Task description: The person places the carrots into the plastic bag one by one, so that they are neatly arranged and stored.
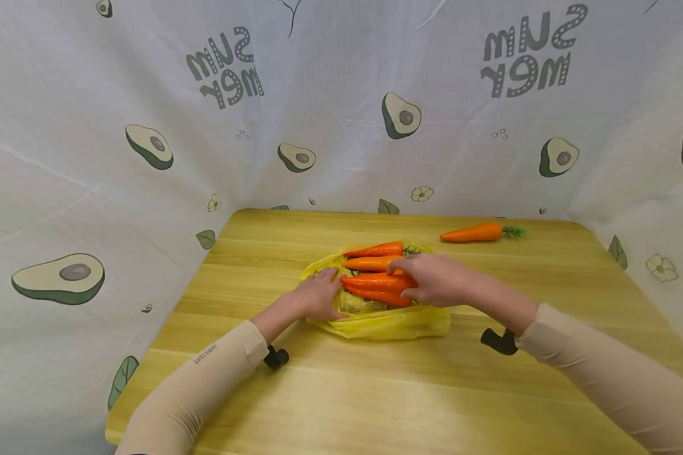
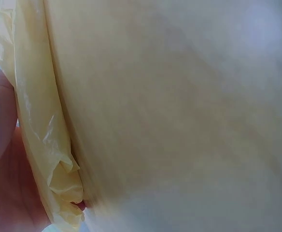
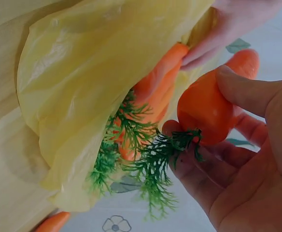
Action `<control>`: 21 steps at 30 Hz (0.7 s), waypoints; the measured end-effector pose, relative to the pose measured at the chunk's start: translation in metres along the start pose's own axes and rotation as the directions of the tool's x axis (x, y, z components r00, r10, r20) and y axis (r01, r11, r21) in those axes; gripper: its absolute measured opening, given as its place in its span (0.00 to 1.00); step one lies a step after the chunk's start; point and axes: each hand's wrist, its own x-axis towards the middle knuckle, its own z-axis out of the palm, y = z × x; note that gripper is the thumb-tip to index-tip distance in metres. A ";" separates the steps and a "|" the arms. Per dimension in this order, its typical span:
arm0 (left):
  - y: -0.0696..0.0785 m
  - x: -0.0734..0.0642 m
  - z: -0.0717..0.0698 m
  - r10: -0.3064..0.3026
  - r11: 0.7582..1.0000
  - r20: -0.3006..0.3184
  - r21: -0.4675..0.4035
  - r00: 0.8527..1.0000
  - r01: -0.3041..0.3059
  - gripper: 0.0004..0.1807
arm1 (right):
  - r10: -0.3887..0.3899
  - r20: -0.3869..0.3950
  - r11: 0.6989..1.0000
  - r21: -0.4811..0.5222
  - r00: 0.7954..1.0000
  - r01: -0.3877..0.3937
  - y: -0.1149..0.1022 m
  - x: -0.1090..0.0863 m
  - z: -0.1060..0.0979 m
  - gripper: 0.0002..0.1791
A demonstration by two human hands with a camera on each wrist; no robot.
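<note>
A yellow plastic bag (image 1: 370, 327) lies on the table with its mouth spread, several orange carrots inside side by side, tips to the left. My right hand (image 1: 441, 280) comes over from the right and grips a carrot (image 3: 206, 108) near its thick end, thumb on one side and fingers on the other. Green leafy tops (image 3: 153, 164) hang beside those fingers. On the bag's left side rests my left hand (image 1: 319, 294), fingers spread beside the carrot tips. In the left wrist view a crumpled bag fold (image 2: 44, 121) runs along that hand.
A separate carrot (image 1: 472, 233) with a green top lies at the back right of the wooden table (image 1: 341, 392). A white curtain (image 1: 341, 76) printed with avocados hangs behind the table and along its sides.
</note>
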 end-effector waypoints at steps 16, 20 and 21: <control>-0.001 -0.001 0.000 0.007 1.000 -0.010 -0.030 1.000 -0.007 0.52 | 0.046 0.072 0.998 0.032 0.996 -0.049 -0.005 0.003 0.020 0.21; -0.001 -0.001 -0.001 0.019 0.999 -0.016 -0.035 1.000 -0.019 0.53 | 0.045 0.052 0.999 0.008 0.998 -0.046 -0.007 0.003 0.022 0.21; -0.001 -0.001 0.000 0.021 0.999 -0.016 -0.039 1.000 -0.021 0.53 | 0.040 0.045 0.999 -0.002 0.998 -0.040 -0.007 0.003 0.023 0.21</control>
